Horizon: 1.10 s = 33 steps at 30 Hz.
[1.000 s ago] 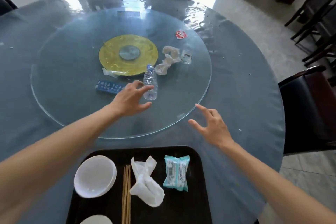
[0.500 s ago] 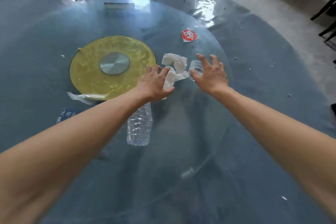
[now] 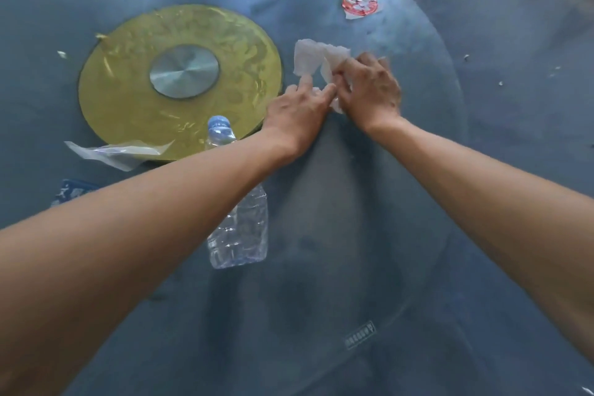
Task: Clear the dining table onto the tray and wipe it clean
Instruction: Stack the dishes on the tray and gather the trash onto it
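Observation:
A crumpled white tissue (image 3: pixel 313 56) lies on the glass turntable (image 3: pixel 427 145) right of the yellow centre disc (image 3: pixel 180 80). My left hand (image 3: pixel 297 116) rests on its near end with the fingers pressing down. My right hand (image 3: pixel 369 90) is closed over the tissue's right part; the small clear cup that stood there is hidden under it. A clear plastic water bottle (image 3: pixel 239 228) with a blue cap stands under my left forearm. The tray is out of view.
A red round seal (image 3: pixel 359 3) lies at the far right of the turntable. A clear plastic wrapper (image 3: pixel 112 153) and a blue packet (image 3: pixel 72 191) lie at the left. Small crumbs (image 3: pixel 499 83) dot the blue tablecloth (image 3: pixel 530 125) on the right.
My view has leaned further over the table and the tray has left the frame. Both hands reached forward from the near edge and closed onto the tissue.

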Tool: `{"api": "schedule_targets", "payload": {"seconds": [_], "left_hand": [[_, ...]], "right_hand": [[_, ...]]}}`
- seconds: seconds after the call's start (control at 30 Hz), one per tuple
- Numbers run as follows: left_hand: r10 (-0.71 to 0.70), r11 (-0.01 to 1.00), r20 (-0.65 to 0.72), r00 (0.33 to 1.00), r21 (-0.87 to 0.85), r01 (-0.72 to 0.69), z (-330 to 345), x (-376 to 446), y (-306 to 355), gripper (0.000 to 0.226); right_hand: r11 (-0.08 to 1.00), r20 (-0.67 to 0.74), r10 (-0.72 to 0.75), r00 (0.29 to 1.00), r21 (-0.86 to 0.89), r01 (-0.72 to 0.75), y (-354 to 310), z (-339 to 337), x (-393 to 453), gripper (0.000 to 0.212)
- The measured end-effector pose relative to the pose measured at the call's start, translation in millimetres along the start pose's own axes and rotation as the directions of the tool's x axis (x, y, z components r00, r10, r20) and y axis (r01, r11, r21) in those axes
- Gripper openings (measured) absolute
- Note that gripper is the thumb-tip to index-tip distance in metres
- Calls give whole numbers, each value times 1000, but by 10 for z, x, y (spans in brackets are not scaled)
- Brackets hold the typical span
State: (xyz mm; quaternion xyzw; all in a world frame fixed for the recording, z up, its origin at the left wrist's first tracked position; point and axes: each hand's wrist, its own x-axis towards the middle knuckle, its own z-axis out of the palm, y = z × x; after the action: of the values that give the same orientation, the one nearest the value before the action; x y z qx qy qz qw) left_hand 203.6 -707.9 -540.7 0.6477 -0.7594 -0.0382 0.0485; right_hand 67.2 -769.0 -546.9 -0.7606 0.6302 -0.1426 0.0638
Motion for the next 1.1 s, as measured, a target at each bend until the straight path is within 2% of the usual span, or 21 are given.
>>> {"api": "schedule_targets", "payload": {"seconds": [0.23,0.4,0.5,0.63,0.83,1.1], "left_hand": [[11,1000,35,999,-23,-10,-206,-273,26,21],[-7,999,1,1000,-52,7,-677,-575,36,28],[-74,992,-59,996,-107,68,-1016,-875,91,30],[-150,977,-94,984,-168,133,-1267,-1528,180,31],[-293,919,-36,955,-288,271,-1416,-2742,334,33],[-307,895,-65,950,-360,264,-1475,-4285,379,31]], "right_hand": [[1000,34,-25,999,8,25,6,-279,-213,31],[994,-57,-13,998,107,19,-19,-666,-600,25],[985,-111,-21,994,165,39,-56,-960,-951,22],[977,-165,-37,986,202,70,-153,-1292,-1608,19],[966,-187,-56,981,238,101,-474,-1599,-2738,15],[956,-272,-96,958,241,164,-937,-1843,-4206,7]]}}
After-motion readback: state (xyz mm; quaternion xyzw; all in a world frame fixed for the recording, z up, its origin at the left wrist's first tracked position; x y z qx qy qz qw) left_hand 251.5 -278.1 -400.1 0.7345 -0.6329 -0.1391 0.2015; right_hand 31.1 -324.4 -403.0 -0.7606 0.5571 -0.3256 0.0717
